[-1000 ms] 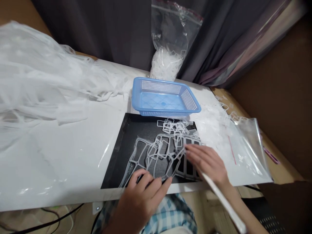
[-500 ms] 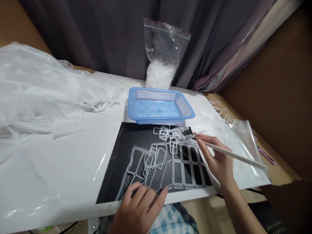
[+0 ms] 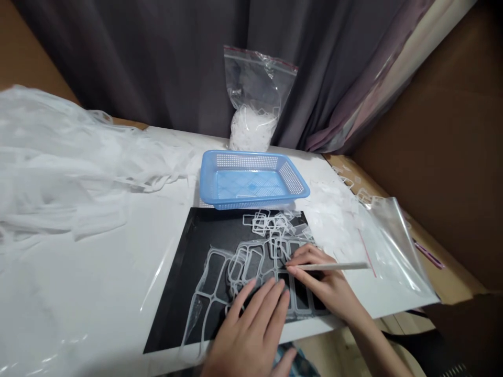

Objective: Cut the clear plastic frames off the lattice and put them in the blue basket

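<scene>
My left hand [image 3: 253,327] lies flat with its fingers stretched over the lower part of a clear sheet of linked rectangular frames [image 3: 212,297]. That sheet rests on a black mat [image 3: 168,309]. Between the fingertips of my right hand [image 3: 328,280] is a slim whitish stick-like tool [image 3: 341,266]; its exact kind is not clear. The tool's tip points left, over the sheet's upper middle, close to my left fingertips. Behind the sheet, small loose rectangular rings [image 3: 271,224] are heaped on the mat. My hands hide part of the sheet's right side.
A blue basket [image 3: 206,191] stands just behind the mat. Against the curtain, a zip bag [image 3: 253,125] holds whitish pieces. Translucent strips [image 3: 63,167] pile up on the left. A clear plastic bag [image 3: 393,246] and scattered frames lie right, near cardboard [image 3: 424,146].
My right hand has moved left and toward me with the tool, from the loose rings to the sheet. My left hand has shifted forward and right onto the sheet, its fingers straighter.
</scene>
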Demonstrator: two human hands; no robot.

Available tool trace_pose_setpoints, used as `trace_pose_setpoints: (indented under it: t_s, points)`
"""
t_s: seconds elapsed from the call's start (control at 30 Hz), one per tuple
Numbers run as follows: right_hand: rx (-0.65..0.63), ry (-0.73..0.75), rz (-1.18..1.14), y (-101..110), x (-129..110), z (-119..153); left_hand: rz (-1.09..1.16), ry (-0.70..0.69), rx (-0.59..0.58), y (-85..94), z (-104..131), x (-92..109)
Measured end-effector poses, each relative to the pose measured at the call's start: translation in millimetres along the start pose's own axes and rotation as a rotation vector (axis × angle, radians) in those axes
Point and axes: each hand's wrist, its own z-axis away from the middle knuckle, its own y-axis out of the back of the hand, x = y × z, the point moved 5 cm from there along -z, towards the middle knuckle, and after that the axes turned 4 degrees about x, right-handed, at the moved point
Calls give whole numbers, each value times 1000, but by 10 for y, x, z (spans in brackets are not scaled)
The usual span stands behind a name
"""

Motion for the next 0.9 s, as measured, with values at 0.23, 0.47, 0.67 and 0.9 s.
trace_pose_setpoints:
  t_s: [0.23, 0.47, 0.67, 0.9]
  points:
    - [-2, 13, 1, -15, -11, -15, -136, -53, -85, -109, -69, -50]
    - [-37, 237, 181, -64, -153, 1, -120, -78, -111, -153, -39, -56]
    - [0, 490, 561, -201, -153, 178, -25, 41, -49, -244, 36, -52]
    - [34, 528, 663, -207, -203, 179, -81, -9, -117, -172, -47, -45]
